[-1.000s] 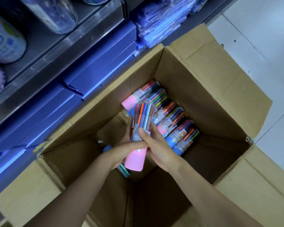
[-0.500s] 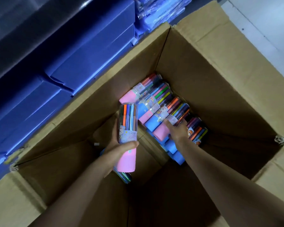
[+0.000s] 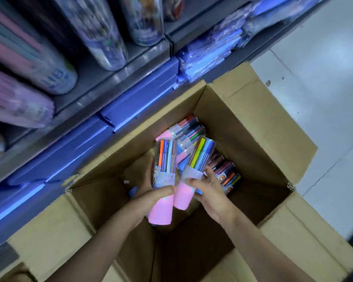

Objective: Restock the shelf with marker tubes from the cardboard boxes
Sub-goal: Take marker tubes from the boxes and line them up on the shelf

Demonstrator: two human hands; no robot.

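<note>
— Hands first, since they sit nearest: what does each one hold?

— The left hand [image 3: 151, 197] curls round a clear plastic marker tube with a pink base [image 3: 163, 180], thumb across its front near the label, fingers behind it. The tube stands nearly upright in the grip, pink end down and out past the palm, marker tips pointing up toward the shelf.

— And the other one?

— The right hand [image 3: 209, 191] pinches a second clear marker tube with a pink base [image 3: 194, 174], gripping it around the white label in the middle. This tube leans to the right, yellow and blue markers showing through its clear top. Its pink base lies just beside the first tube's base, close to touching.

— Where are they relative to the carton?

— Both are above the open brown cardboard box [image 3: 243, 127], over its left half. The near half of the box floor is bare and dark. Further in, a row of marker tubes lying on their sides [image 3: 224, 169] runs along the far wall and down toward the right.

— Edges around them?

— The four flaps are folded outward, so the mouth is wide. Beyond the far flap, blue flat packs [image 3: 135, 102] sit on the lowest level, and above them the grey metal shelf [image 3: 102, 78] carries large clear cylinders [image 3: 102, 31]. White floor tiles [image 3: 324, 78] lie to the right.
</note>
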